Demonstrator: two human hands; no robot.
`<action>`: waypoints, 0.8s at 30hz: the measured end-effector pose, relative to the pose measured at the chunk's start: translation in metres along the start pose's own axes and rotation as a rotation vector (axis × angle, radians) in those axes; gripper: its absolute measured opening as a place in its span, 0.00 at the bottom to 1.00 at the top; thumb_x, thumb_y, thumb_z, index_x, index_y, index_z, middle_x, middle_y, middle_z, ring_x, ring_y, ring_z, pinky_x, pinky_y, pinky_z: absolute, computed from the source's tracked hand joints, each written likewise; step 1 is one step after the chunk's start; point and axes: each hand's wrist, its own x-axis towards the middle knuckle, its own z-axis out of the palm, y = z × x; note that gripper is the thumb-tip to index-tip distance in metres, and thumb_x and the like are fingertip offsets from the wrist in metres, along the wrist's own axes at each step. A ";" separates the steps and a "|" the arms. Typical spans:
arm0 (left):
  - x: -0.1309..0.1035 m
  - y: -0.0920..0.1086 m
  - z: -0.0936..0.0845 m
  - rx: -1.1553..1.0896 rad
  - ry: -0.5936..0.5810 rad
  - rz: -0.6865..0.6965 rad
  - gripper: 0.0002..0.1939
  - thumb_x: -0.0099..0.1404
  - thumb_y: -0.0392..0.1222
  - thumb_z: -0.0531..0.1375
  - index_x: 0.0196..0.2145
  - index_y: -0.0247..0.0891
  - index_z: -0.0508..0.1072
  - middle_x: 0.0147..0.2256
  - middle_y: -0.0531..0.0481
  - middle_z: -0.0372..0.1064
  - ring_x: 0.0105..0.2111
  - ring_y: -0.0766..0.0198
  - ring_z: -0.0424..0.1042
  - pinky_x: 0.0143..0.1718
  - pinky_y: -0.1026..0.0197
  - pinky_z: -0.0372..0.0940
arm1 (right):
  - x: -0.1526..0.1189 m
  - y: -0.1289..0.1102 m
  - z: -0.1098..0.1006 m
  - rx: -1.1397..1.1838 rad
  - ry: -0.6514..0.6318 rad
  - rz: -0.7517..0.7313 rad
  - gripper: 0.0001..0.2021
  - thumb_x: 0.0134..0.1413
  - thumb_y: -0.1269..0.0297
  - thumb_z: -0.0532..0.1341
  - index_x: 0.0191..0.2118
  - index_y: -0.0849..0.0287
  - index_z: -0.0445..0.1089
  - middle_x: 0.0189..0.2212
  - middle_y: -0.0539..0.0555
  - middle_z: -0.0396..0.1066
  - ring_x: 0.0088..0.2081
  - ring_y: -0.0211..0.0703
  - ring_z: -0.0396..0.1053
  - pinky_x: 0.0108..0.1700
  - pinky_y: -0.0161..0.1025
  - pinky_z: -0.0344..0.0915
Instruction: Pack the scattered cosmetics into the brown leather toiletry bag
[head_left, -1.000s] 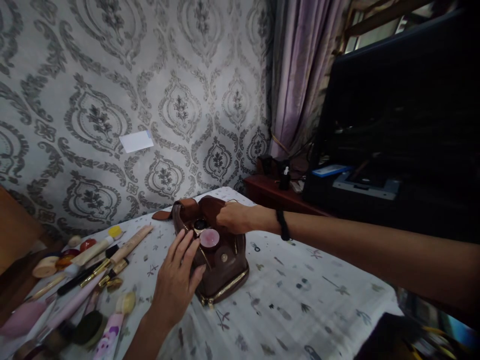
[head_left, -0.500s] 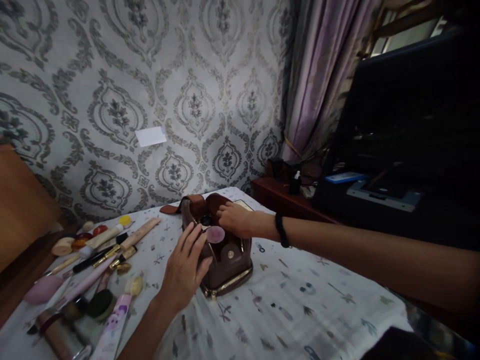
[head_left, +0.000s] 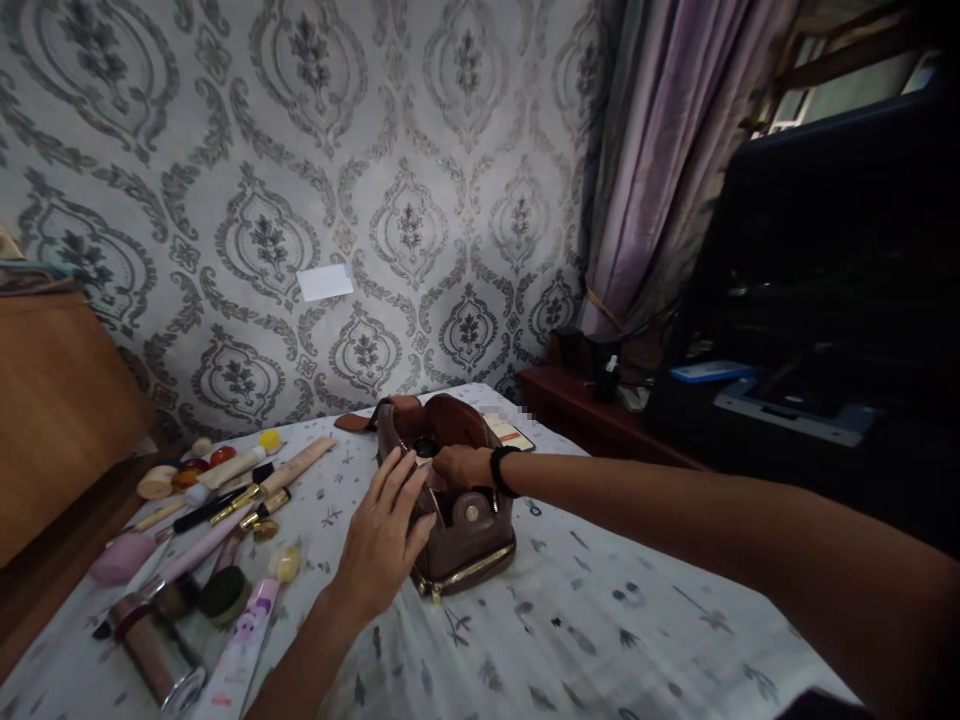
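A brown leather bag [head_left: 491, 530] with gold zips and a round snap stands with its top open on the patterned cloth. My left hand [head_left: 386, 525] rests against the bag's left side, fingers outstretched and thumb apart, holding nothing. My right hand [head_left: 463, 467], with a black band on the wrist, reaches into the bag's mouth. Its fingers are curled and partly hidden there, so what they grip cannot be made out. A bit of something pale pink shows just beside those fingers. A dark round item [head_left: 426, 447] sits inside the bag, near its far left edge.
Makeup lies spread at left, including a pink sponge [head_left: 122, 558], a pink tube [head_left: 244, 640], a metallic cylinder [head_left: 159, 655] and several brushes. A card-like item [head_left: 511, 432] is behind the bag. A wooden box [head_left: 60, 400] stands left; a dark screen [head_left: 817, 270] stands right.
My right hand has gone lower and deeper into the bag, covering most of the round pink piece seen before. My left hand stays against the bag. The view has shifted slightly left.
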 end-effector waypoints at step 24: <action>-0.001 0.002 0.002 -0.004 0.004 -0.012 0.24 0.72 0.39 0.52 0.64 0.40 0.56 0.66 0.41 0.55 0.69 0.51 0.47 0.65 0.41 0.58 | -0.007 -0.009 -0.010 0.034 -0.076 0.148 0.16 0.63 0.60 0.62 0.52 0.61 0.69 0.50 0.58 0.71 0.47 0.47 0.73 0.47 0.49 0.72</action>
